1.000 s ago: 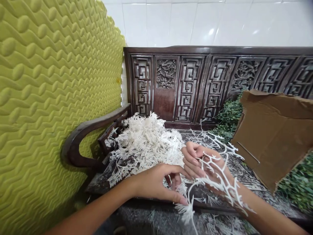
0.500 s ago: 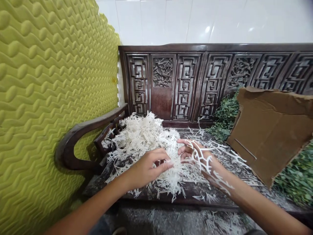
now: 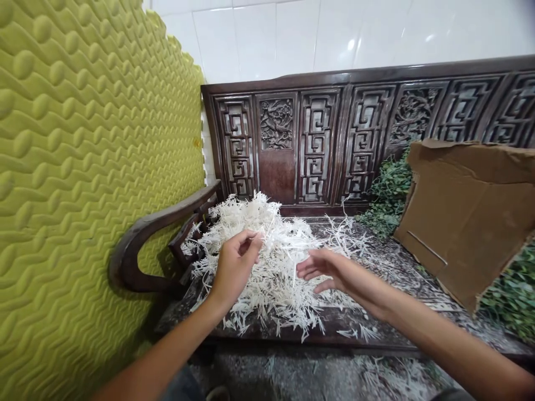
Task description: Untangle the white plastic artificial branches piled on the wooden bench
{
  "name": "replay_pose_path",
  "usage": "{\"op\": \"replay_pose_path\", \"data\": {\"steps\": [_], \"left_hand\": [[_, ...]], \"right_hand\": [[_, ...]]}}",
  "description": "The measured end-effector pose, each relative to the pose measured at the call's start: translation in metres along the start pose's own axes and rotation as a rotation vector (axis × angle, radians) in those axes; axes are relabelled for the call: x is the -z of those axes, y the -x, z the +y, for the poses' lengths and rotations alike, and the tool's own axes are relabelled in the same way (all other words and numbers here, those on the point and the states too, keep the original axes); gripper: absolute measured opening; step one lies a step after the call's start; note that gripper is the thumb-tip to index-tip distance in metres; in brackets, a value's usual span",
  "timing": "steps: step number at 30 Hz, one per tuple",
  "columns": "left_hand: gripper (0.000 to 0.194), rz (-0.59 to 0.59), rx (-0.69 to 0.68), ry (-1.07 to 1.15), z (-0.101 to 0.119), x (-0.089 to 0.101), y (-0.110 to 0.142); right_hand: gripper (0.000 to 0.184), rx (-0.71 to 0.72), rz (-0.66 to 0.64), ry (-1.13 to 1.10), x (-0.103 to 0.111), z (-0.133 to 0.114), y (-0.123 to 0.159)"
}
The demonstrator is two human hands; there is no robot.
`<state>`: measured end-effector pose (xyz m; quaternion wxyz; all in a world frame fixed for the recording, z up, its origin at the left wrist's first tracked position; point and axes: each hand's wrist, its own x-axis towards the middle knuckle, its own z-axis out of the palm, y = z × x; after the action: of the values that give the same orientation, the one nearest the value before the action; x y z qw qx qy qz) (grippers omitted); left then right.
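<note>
A heap of white artificial foliage sprigs (image 3: 288, 301) lies on the seat of a dark carved wooden bench. My left hand (image 3: 238, 256) is over the heap's middle, thumb and forefinger pinched on a thin white sprig (image 3: 284, 240) whose blurred stems stretch to the right. Just right of it, my right hand (image 3: 324, 270) hovers above the heap with fingers apart and nothing in it. Behind that hand lie white, mostly bare branched stems (image 3: 346, 236).
The bench's curved armrest (image 3: 129, 250) stands at left beside a yellow-green embossed foam mat (image 3: 104, 139). A cardboard piece (image 3: 468, 217) leans at right among green artificial foliage (image 3: 507, 303). White scraps (image 3: 388, 379) litter the floor. The carved backrest (image 3: 278, 178) closes off the rear.
The bare branched white stem has left my right hand, whose fingers have opened. My left hand has moved up and left, from the heap's front to its middle, and now pinches a sprig.
</note>
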<state>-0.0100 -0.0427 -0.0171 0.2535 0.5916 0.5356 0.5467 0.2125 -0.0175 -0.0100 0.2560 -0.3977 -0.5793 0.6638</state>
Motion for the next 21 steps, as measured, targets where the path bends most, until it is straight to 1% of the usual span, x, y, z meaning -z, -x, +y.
{"op": "replay_pose_path", "data": {"steps": [1,2,3,5,6,7,10,12,13,14,16,18,21], "left_hand": [[0.023,-0.019,-0.009,-0.019,0.002,-0.002,0.001],[0.022,-0.039,-0.02,-0.038,0.004,-0.003,0.003],[0.021,-0.063,-0.032,-0.056,0.006,-0.005,0.004],[0.018,-0.137,-0.067,-0.088,0.01,-0.008,0.007],[0.016,-0.186,-0.091,-0.102,0.011,-0.009,0.009],[0.014,-0.245,-0.118,-0.113,0.012,-0.01,0.011],[0.017,-0.445,-0.17,-0.097,0.014,-0.014,0.016],[0.022,-0.53,-0.15,-0.069,0.015,-0.016,0.019],[0.024,-0.555,-0.126,-0.059,0.015,-0.017,0.021],[0.025,-0.567,-0.103,-0.048,0.015,-0.017,0.021],[0.026,-0.577,-0.067,-0.009,0.015,-0.018,0.021],[0.025,-0.564,-0.055,0.036,0.013,-0.018,0.019],[0.025,-0.51,-0.057,0.052,0.009,-0.018,0.016]], "right_hand": [[0.028,0.006,-0.057,-0.002,-0.003,-0.002,0.003],[0.026,0.012,-0.099,-0.014,-0.007,-0.003,0.006],[0.034,0.012,-0.128,-0.032,-0.01,-0.004,0.008],[0.054,-0.004,-0.136,-0.074,-0.016,-0.006,0.011],[0.059,-0.005,-0.121,-0.095,-0.019,-0.007,0.012],[0.058,0.006,-0.099,-0.107,-0.021,-0.007,0.012],[0.046,0.049,0.022,-0.031,-0.021,-0.006,0.008],[0.034,0.096,0.103,0.102,-0.019,-0.004,0.004],[0.027,0.128,0.12,0.165,-0.017,-0.003,0.002],[0.023,0.167,0.118,0.212,-0.016,-0.002,0.001],[0.026,0.222,0.092,0.241,-0.015,0.0,0.0],[0.028,0.225,0.097,0.212,-0.016,0.001,0.001],[0.033,0.19,0.12,0.217,-0.018,0.002,0.003]]}}
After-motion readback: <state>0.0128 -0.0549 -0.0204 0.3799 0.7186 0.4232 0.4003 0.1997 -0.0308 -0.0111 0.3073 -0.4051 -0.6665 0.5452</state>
